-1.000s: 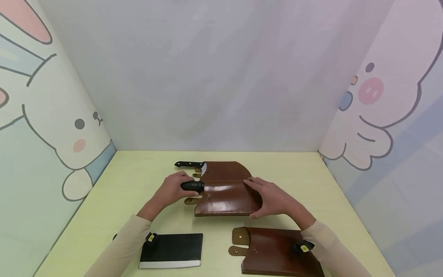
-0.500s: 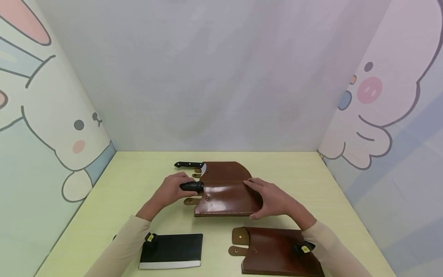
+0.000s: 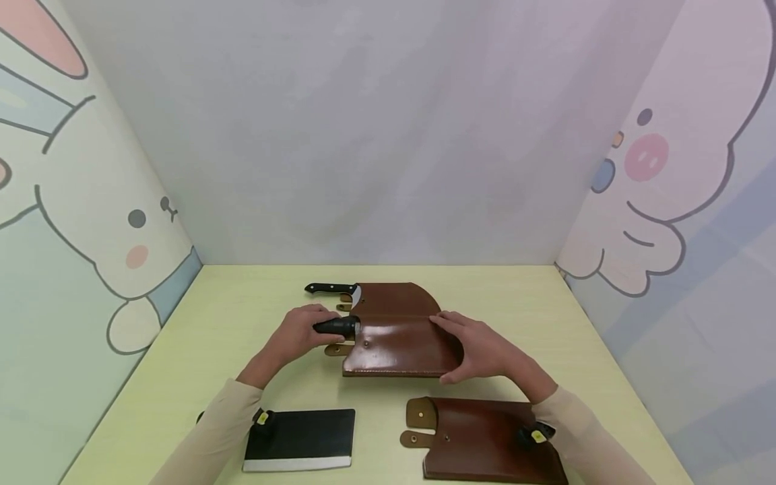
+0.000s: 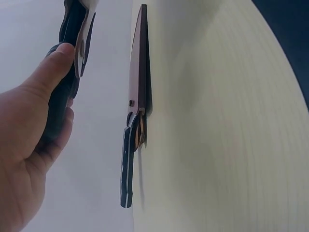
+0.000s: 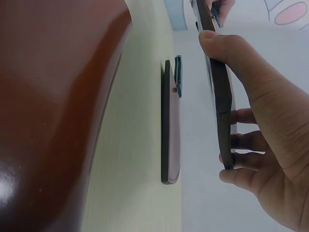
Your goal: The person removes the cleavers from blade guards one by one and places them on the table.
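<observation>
My left hand grips the black knife handle, thumb and fingers curled round it in the left wrist view. Its blade lies in a brown leather sheath, mostly hidden, with a sliver of metal at the sheath mouth. My right hand holds the sheath's right end, thumb on one edge and fingers on the other in the right wrist view. Both hold it raised off the table. An open strap sticks out at its left. Behind lies another sheathed knife, its black handle pointing left from a brown sheath.
A cleaver with a dark blade lies near the front left, its handle mostly behind my left sleeve. At the front right is another brown sheath with unfastened straps, partly under my right forearm. The pale yellow table meets a wall behind.
The handle and the sheath have drawn very slightly apart: my right hand shifted a little right with the sheath, my left hand a touch left. The other things have stayed put.
</observation>
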`<move>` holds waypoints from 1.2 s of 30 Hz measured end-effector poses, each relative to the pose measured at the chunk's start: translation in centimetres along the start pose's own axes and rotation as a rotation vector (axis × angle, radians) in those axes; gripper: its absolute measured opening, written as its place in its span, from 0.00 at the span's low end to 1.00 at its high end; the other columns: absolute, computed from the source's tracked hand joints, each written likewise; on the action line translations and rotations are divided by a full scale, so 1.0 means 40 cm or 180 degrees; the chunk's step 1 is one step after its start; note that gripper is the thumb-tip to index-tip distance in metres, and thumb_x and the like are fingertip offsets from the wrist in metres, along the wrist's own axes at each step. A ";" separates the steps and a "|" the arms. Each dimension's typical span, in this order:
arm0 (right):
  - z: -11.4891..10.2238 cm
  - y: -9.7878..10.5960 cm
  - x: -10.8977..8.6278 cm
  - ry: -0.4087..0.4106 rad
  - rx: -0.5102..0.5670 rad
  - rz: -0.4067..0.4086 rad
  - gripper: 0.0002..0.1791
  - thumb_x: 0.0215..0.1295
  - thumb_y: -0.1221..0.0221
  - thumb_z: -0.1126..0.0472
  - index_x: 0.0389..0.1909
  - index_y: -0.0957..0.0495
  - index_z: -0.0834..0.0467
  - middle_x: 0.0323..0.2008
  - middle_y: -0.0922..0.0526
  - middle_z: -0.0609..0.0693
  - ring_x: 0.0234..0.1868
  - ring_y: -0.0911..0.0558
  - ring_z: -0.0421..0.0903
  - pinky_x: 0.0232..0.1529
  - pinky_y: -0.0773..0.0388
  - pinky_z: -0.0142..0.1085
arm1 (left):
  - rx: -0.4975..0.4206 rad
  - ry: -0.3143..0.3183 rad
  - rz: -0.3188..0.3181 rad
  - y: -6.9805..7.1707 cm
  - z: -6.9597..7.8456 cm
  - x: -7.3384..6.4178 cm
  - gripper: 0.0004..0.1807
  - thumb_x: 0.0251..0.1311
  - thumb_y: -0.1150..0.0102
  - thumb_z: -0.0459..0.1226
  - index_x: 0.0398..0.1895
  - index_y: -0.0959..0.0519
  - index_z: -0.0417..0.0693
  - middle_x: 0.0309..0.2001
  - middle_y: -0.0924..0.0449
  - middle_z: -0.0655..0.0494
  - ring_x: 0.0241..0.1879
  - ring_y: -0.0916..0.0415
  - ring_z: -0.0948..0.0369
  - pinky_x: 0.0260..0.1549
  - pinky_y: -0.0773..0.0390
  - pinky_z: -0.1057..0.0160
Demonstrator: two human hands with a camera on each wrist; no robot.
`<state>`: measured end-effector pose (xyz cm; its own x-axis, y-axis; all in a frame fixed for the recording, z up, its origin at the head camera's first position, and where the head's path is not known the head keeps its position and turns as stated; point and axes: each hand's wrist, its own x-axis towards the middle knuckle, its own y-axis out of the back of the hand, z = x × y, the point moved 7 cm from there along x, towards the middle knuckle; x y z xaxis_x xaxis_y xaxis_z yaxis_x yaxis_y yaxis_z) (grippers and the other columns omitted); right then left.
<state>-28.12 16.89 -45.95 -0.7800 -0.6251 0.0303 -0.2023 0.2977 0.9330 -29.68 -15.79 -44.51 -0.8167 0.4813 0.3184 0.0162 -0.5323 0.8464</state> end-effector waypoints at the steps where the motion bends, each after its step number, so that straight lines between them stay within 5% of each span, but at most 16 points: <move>1: 0.000 -0.001 -0.001 0.0007 0.0000 0.0000 0.63 0.44 0.24 0.31 0.79 0.40 0.50 0.75 0.36 0.57 0.68 0.27 0.59 0.59 0.24 0.53 | 0.0021 -0.0023 -0.0002 0.000 -0.001 -0.001 0.19 0.55 0.23 0.47 0.47 0.12 0.50 0.40 0.16 0.59 0.34 0.25 0.65 0.32 0.26 0.63; 11: -0.003 0.001 -0.010 0.0061 -0.0021 0.0015 0.62 0.44 0.24 0.32 0.79 0.39 0.50 0.75 0.36 0.58 0.67 0.25 0.59 0.58 0.23 0.54 | 0.0108 -0.0172 0.0052 0.000 -0.008 -0.009 0.19 0.55 0.24 0.48 0.48 0.12 0.53 0.39 0.14 0.61 0.33 0.27 0.65 0.32 0.28 0.63; 36: 0.010 0.004 -0.025 0.0050 0.0069 -0.0023 0.61 0.45 0.22 0.37 0.79 0.40 0.50 0.75 0.36 0.57 0.70 0.29 0.61 0.58 0.24 0.57 | 0.0030 -0.0049 -0.0007 0.021 -0.023 -0.020 0.19 0.55 0.24 0.47 0.49 0.12 0.51 0.39 0.13 0.60 0.33 0.27 0.66 0.31 0.28 0.63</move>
<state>-27.59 17.87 -45.97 -0.7691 -0.6384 0.0293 -0.2209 0.3086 0.9252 -29.55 -17.26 -44.42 -0.8078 0.4932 0.3229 0.0200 -0.5246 0.8511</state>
